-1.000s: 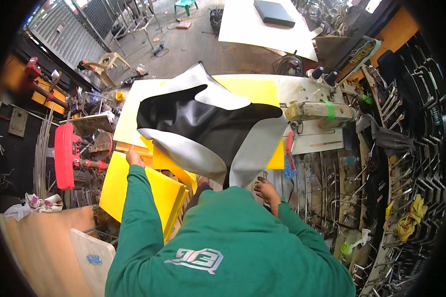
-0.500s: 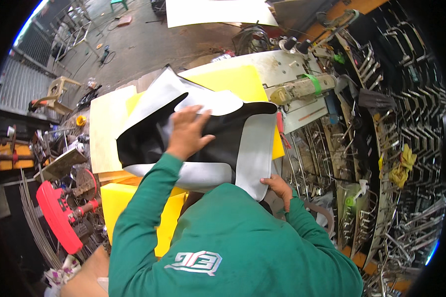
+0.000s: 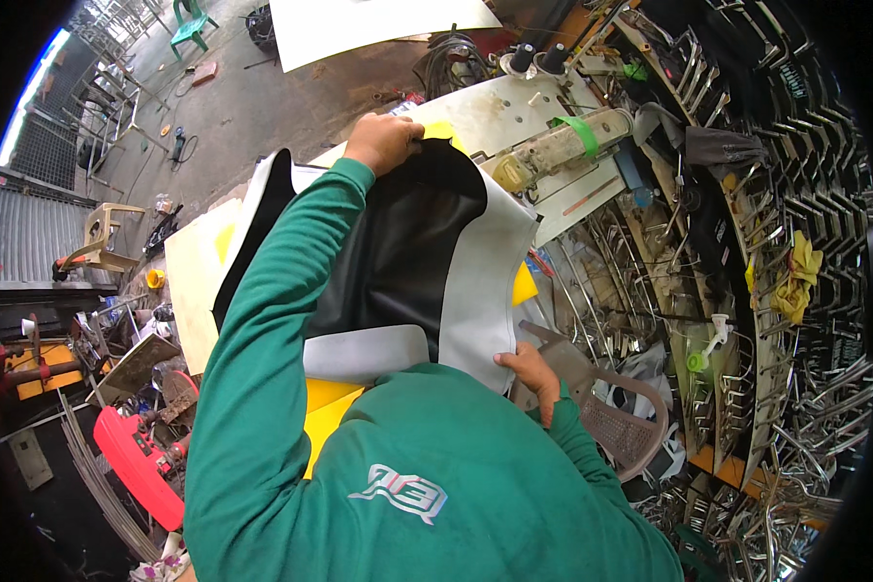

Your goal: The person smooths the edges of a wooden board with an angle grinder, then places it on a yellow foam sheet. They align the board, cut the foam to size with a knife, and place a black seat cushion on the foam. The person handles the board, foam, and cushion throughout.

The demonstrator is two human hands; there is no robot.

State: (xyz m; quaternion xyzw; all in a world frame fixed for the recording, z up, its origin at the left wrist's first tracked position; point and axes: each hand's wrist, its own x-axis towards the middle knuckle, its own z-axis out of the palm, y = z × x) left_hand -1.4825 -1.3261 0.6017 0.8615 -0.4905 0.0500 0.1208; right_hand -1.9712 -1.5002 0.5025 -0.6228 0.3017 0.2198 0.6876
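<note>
A large sewn cover of leather-like sheet (image 3: 388, 262), glossy black in the middle with grey panels along its sides, is spread in front of me. My left hand (image 3: 386, 143) reaches out to its far edge, fingers closed round the black material and lifting it. At the near right corner, my right hand (image 3: 529, 369) pinches the rim of the grey panel (image 3: 480, 291) between thumb and fingers. Yellow sheets (image 3: 335, 412) show from beneath the cover, close to my body. The cover's left part is partly hidden behind my left sleeve.
Beyond the cover stands a sewing machine (image 3: 563, 145) with green tape on its arm and dark thread cones (image 3: 521, 58) behind it. Bent metal rods hang along the right wall. A brown plastic chair (image 3: 621, 412) is at my right, a red machine (image 3: 136, 466) at my left.
My left hand has moved from lying open on the cover to gripping its far edge. The far grey flap is now opened out, exposing more black. My right hand keeps its hold.
</note>
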